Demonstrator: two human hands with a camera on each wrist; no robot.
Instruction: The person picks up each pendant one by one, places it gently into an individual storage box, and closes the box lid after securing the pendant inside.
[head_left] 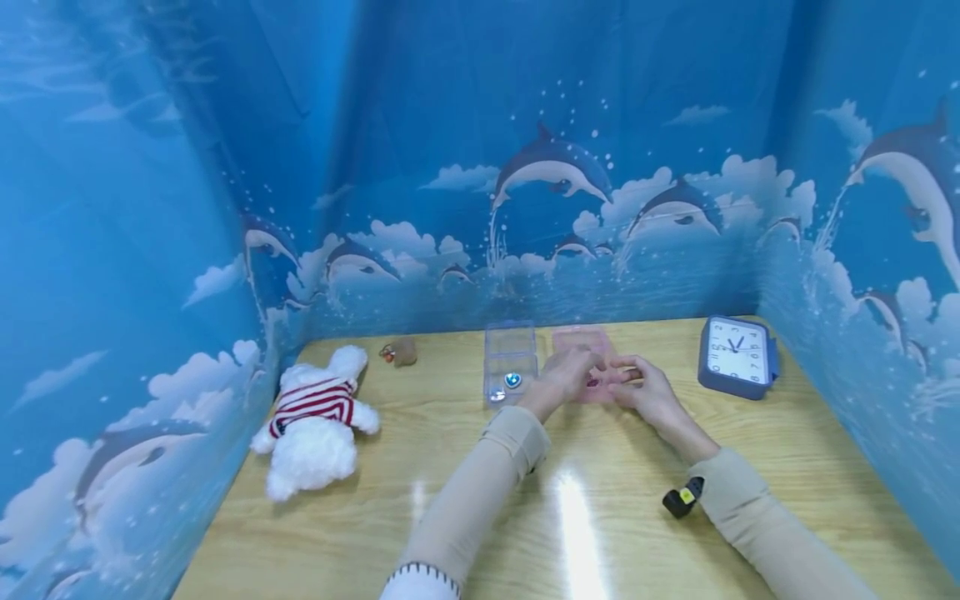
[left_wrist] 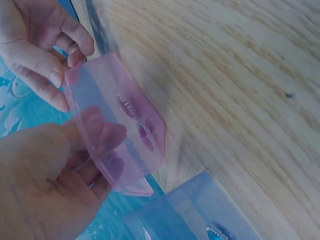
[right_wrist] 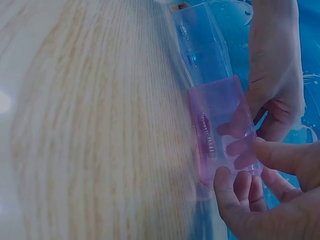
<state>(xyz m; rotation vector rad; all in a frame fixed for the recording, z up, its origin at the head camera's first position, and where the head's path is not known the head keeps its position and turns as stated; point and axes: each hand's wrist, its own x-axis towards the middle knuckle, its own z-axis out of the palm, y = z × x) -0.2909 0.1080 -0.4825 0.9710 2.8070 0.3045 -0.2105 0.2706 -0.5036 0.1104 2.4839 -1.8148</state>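
A pink see-through plastic box (head_left: pixel 596 392) lies at the back middle of the table, its lid raised behind it. My left hand (head_left: pixel 566 373) reaches over its left side; the left wrist view shows fingers (left_wrist: pixel 107 135) through the pink plastic, the thumb partly hidden. At the right end my right hand (head_left: pixel 648 393) holds the edge between thumb (right_wrist: pixel 280 152) and fingers. Inside is a small pink jewelled piece (right_wrist: pixel 207 132) with a beaded rim. Left of it stands a clear compartment box (head_left: pixel 498 343), lid open, holding a blue jewelled piece (head_left: pixel 512 380).
A white plush toy (head_left: pixel 318 425) in a striped shirt lies on the left. Near the back edge is a small brown item (head_left: pixel 405 352) with a reddish charm. A blue square clock (head_left: pixel 738 357) stands at the right. Dolphin-print cloth (head_left: pixel 450 167) encloses the table (head_left: pixel 420 433).
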